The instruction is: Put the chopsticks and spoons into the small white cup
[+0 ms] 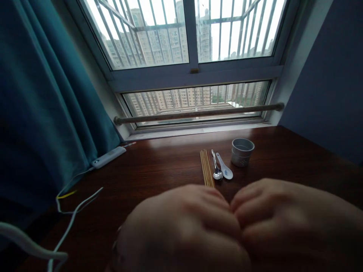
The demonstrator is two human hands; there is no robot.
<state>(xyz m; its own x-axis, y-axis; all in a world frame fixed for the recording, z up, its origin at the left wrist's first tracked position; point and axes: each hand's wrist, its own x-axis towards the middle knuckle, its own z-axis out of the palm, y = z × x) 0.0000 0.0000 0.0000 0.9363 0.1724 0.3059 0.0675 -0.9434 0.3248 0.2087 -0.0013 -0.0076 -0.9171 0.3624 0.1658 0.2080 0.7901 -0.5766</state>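
Note:
My left hand (181, 226) and my right hand (289, 215) are raised close to the camera, blurred, above the near part of the table. Both have curled fingers, and they touch at the knuckles. Their palms are turned away, so anything inside them is hidden. Just beyond lie several wooden chopsticks (206, 166) side by side, their near ends covered by my left hand. To their right are a shiny metal spoon (217, 174) and a white ceramic spoon (226, 170) with a blue mark. A grey metal cup (242, 153) stands upright beside the spoons.
The dark wooden table (159, 166) reaches to a barred window (198, 102) with a rail across it. A white power strip (109, 156) lies by the blue curtain (56, 94) at left. White cables (70, 223) loop over the near left side.

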